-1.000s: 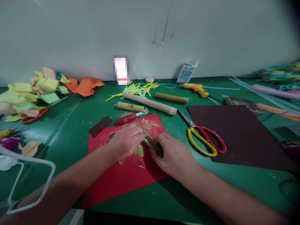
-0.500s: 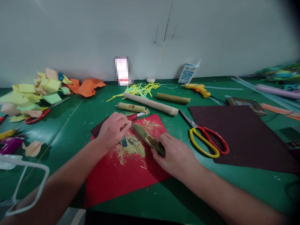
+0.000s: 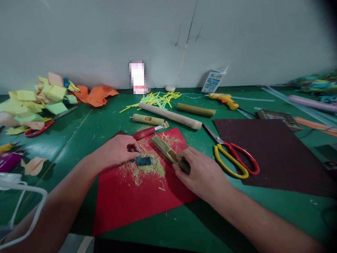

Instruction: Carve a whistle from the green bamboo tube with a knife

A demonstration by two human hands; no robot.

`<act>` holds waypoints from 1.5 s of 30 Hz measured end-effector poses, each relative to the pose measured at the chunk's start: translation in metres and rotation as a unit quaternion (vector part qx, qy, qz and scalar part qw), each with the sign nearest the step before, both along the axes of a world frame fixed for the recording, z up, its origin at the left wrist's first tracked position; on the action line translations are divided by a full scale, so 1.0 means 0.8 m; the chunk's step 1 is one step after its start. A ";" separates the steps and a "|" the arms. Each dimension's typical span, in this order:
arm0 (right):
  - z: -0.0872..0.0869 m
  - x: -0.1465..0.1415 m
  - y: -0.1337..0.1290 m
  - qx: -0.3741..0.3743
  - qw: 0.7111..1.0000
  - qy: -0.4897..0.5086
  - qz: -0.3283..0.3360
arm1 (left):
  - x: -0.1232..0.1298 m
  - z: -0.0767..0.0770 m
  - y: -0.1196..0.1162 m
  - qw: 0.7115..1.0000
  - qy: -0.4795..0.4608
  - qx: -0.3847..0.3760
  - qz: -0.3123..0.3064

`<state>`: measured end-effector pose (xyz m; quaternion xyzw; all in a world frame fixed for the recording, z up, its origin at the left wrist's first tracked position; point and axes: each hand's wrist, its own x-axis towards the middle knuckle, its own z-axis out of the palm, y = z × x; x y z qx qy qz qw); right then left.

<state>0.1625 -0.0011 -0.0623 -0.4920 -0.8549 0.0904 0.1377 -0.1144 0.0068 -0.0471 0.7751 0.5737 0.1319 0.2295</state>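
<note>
My right hand (image 3: 202,172) is closed around the lower end of a bamboo tube (image 3: 161,144), which has a rectangular notch cut into its upper side. The tube slants over a red sheet (image 3: 137,207) strewn with pale shavings (image 3: 158,168). At the left of the shavings, the fingertips of my left hand (image 3: 118,150) pinch the edge of a small dark blue-grey piece (image 3: 144,161) that looks like sandpaper. Just beyond that hand lies a red-handled knife (image 3: 144,133), its blade pointing right.
Behind the sheet lie a notched bamboo tube (image 3: 148,119), a pale wooden stick (image 3: 171,116) and another bamboo piece (image 3: 196,109). Large scissors (image 3: 231,154) rest to the right, partly on a dark sheet (image 3: 268,158). A yellow glue gun (image 3: 223,100) and coloured paper pieces (image 3: 34,102) lie farther back.
My left hand has come back from beside the knife handle, toward me and left, to pinch the dark piece. That piece has shifted right over the shavings. My right hand still holds the bamboo.
</note>
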 end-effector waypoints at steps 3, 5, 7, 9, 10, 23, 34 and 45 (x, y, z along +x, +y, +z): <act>0.001 0.000 0.000 -0.007 1.000 -0.003 -0.007 | 0.006 0.005 -0.003 0.999 -0.012 -0.001 -0.031; 0.002 0.000 0.000 -0.013 1.000 -0.006 -0.010 | 0.011 0.012 -0.005 0.997 -0.042 0.028 -0.053; 0.003 0.000 0.000 -0.020 1.000 -0.011 -0.011 | 0.015 0.018 -0.008 0.992 -0.079 0.067 -0.073; 0.003 0.000 -0.001 -0.023 1.000 -0.013 -0.012 | 0.016 0.019 -0.011 0.984 -0.114 0.102 -0.095; 0.003 0.000 -0.001 -0.022 1.000 -0.013 -0.011 | 0.015 0.018 -0.012 0.979 -0.131 0.116 -0.107; -0.002 0.001 -0.001 -0.006 1.000 -0.002 -0.004 | 0.015 0.016 -0.007 0.991 -0.133 0.002 -0.023; -0.003 0.001 0.000 -0.010 1.000 -0.003 0.008 | -0.035 0.032 -0.001 0.982 0.131 -0.117 0.070; -0.002 0.001 -0.001 -0.012 1.000 -0.007 0.006 | -0.019 0.031 0.002 0.983 0.076 -0.166 0.034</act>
